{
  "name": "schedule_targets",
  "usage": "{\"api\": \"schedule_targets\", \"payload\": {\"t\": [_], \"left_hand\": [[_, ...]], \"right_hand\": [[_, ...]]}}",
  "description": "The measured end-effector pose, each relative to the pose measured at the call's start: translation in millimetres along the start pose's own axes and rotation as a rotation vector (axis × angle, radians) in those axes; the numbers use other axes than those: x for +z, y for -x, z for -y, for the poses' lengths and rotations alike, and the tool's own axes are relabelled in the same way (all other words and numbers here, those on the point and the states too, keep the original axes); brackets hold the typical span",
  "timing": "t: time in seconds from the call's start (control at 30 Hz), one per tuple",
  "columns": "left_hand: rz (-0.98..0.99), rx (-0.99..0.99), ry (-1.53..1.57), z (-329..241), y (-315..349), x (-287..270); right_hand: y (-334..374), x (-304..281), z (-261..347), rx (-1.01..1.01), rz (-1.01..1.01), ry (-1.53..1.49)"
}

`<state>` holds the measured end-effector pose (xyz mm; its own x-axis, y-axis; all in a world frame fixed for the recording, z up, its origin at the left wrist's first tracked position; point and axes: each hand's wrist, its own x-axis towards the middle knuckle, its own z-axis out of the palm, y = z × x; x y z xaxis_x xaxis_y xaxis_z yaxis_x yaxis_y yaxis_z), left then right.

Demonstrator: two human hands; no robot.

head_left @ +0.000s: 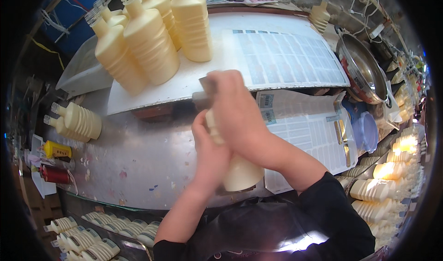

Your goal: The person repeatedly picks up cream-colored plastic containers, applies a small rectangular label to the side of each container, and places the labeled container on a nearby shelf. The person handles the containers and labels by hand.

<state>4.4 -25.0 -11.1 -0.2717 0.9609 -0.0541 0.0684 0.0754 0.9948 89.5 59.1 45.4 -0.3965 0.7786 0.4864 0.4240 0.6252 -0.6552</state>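
In front of me a cream plastic bottle (242, 173) is tilted, its base toward me and its upper part mostly covered by my hands. My left hand (210, 152) is closed around its side. Lying over the bottle from the right, my right hand (237, 108) has its fingers curled around a small dark flat piece (206, 84) near the bottle's neck end. Blur and the fingers hide what kind of piece it is, and whether it touches the bottle.
Several cream bottles (152, 48) stand on a raised white board (221, 25) at the far left. A label sheet (286, 57) lies there, another sheet (300, 131) below. Left are two bottles (83, 122); right, a metal pan (364, 62) and a blue bowl (367, 131). Bottle rows flank me.
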Motion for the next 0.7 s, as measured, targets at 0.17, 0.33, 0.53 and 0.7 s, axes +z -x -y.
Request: {"api": "schedule_targets", "payload": {"t": [0.17, 0.33, 0.53, 0.7], "left_hand": [[-0.029, -0.076, 0.147, -7.0, 0.1, 0.8], [-0.048, 0.04, -0.068, -3.2, 0.7, 2.1], [-0.083, -0.007, 0.034, -3.6, -3.6, -1.5], [-0.109, -0.083, 0.024, -6.8, -17.7, -2.8]], "right_hand": [[-2.5, -11.3, -2.1, -0.007, 0.043, 0.212], [-0.8, -9.3, 9.5, 0.032, 0.085, 0.087], [-0.4, -15.9, -3.2, 0.073, 0.086, 0.184], [10.1, -27.5, -37.5, 0.092, 0.027, 0.083]]}}
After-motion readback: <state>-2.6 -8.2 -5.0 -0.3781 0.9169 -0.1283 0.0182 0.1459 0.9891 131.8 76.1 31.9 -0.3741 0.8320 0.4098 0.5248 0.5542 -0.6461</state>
